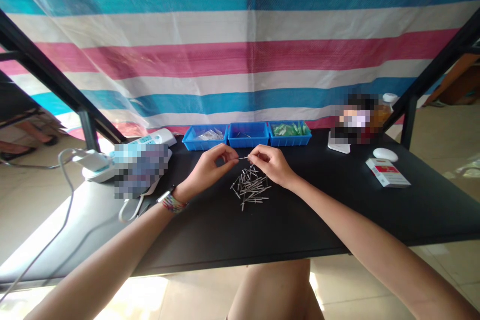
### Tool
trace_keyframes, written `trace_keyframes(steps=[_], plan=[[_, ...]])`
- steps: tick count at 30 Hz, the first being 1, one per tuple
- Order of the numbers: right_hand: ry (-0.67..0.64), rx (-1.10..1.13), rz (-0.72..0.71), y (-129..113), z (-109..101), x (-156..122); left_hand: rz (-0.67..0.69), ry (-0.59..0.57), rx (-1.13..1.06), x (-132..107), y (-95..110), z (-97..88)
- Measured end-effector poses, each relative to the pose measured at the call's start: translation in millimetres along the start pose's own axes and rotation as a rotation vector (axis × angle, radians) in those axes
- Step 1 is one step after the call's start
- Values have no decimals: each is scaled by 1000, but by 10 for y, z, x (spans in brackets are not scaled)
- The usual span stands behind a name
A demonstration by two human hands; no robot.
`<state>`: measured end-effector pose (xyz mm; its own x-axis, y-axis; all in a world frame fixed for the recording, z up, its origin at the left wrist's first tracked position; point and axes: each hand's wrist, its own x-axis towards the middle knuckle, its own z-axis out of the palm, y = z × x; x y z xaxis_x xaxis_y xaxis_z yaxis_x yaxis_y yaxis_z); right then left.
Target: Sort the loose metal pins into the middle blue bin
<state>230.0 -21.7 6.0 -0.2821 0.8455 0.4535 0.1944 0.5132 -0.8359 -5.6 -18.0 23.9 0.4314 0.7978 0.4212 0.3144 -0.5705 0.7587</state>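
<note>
Between my two hands, a thin metal pin that looks like a blind rivet (243, 158) lies roughly level above the table. My left hand (215, 165) pinches its left end between thumb and fingertips. At the other end, my right hand (273, 164) closes its thumb and fingers on it. Just below them, a loose pile of similar metal rivets (250, 189) is spread on the black table (225, 240). Behind my hands stand three blue bins: the left bin (189, 141) holds clear plastic packets, the middle bin (249, 141) a few metal pins, the right bin (290, 142) green packets.
On the left are a power strip (159, 137) with a plugged-in charger (93, 161), its cable (67, 210) and a blurred-out object (140, 170). To the right lie a red-white box (388, 173), a white oval item (385, 154) and a bottle (384, 110). Striped sheeting (225, 55) hangs behind.
</note>
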Motion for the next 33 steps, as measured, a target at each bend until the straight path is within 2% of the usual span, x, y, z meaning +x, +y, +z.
trace_keyframes(steps=[11,17,22,25,27,30,33], plan=[[-20,225,201,-66,37,-32,-86,44,67,-12,-30,-4],[-15,290,181,-54,72,-48,-113,96,61,-27,-38,21],[-17,274,179,-55,82,-73,-113,79,71,-38,-8,32],[43,260,154,-39,61,-28,-108,24,82,-42,25,33],[154,215,128,-7,21,54,-94,-50,101,-41,46,27],[335,67,117,82,-81,213,-52,-253,184,-37,67,0],[357,-144,63,202,-202,297,-32,-407,331,-36,74,-48]])
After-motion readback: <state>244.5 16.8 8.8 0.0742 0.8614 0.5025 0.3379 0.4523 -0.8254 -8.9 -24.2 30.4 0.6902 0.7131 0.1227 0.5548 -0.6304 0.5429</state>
